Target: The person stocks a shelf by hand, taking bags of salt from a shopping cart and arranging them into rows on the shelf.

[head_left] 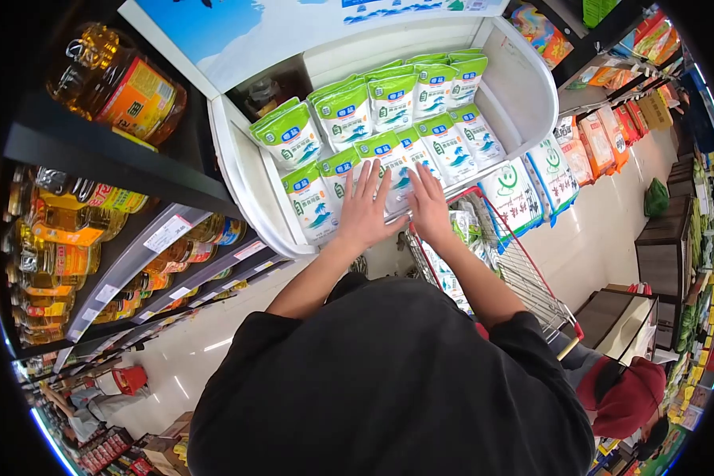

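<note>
Green-and-white bags of salt (444, 147) stand in rows in a white display bin (538, 131). My left hand (366, 208) lies with fingers spread over the front-row bags near the middle, covering part of their faces. Just to its right, my right hand (430, 209) rests with outstretched fingers against a neighbouring front-row bag (409, 144). Both hands are open, and neither is wrapped around a bag. Behind the front row stands a second row of upright salt bags (343, 115).
A shopping cart (523, 266) with more green-and-white bags stands to the right below the bin. Shelves of oil bottles (135, 95) line the left side. Large rice bags (512, 194) lie at the right. A person in a red top (623, 397) is at lower right.
</note>
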Motion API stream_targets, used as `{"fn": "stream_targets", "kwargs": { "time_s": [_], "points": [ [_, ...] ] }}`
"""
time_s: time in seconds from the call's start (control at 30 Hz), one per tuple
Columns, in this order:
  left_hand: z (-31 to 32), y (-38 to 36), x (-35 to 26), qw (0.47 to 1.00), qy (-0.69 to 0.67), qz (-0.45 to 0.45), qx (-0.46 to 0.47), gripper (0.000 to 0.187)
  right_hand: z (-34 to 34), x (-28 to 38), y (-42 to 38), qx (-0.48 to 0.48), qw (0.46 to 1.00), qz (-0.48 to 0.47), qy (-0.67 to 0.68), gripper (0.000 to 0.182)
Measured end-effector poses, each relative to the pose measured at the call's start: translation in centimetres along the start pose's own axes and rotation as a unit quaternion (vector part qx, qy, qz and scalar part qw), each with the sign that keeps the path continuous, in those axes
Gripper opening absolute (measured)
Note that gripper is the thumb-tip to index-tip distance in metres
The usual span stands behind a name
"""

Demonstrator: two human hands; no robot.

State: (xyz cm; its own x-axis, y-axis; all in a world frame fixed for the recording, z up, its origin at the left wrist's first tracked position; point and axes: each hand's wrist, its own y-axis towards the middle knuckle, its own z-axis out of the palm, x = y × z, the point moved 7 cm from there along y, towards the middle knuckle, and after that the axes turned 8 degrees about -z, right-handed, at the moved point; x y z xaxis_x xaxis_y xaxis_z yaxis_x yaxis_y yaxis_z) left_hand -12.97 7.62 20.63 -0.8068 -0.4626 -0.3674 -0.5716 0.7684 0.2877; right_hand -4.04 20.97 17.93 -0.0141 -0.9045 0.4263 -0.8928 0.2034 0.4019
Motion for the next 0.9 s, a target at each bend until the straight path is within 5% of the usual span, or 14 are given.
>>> {"fn": "stream_targets", "kwargs": {
  "time_s": [0.13,0.27,0.33,0.47,0.6,0.7,0.77,0.9],
  "points": [
    [4.7,-0.1,0.5,0.998,0.053,-0.01,0.038,0.096,-4.6,-1.9,-9.9,-0.045,0.996,0.077,0.026,0.059],
    [3.8,1.1,-1.4,0.993,0.073,-0.019,0.086,0.096,-4.5,-8.3,-24.3,-0.028,0.958,0.283,0.036,0.056],
    [4.4,1.8,-3.3,0.996,0.059,0.033,0.066,0.101,-3.0,-11.7,-33.1,-0.04,0.916,0.398,0.038,0.049],
    [6.9,2.8,-4.9,0.99,0.097,0.06,0.081,0.107,3.6,-17.5,-51.3,-0.017,0.749,0.649,0.127,0.042],
    [7.9,2.8,-5.6,0.986,0.12,0.075,0.09,0.106,7.8,-19.0,-58.9,-0.085,0.621,0.738,0.249,0.036],
    [8.5,3.0,-6.2,0.983,0.14,0.076,0.089,0.105,8.8,-20.4,-59.3,-0.034,0.612,0.756,0.231,0.035],
    [9.1,3.5,-6.6,0.982,0.152,0.076,0.081,0.104,11.3,-23.8,-60.0,0.008,0.692,0.703,0.162,0.037],
    [10.2,3.7,-6.9,0.979,0.165,0.07,0.102,0.103,14.7,-30.5,-59.8,0.056,0.709,0.693,0.118,0.04]
  ]
}}
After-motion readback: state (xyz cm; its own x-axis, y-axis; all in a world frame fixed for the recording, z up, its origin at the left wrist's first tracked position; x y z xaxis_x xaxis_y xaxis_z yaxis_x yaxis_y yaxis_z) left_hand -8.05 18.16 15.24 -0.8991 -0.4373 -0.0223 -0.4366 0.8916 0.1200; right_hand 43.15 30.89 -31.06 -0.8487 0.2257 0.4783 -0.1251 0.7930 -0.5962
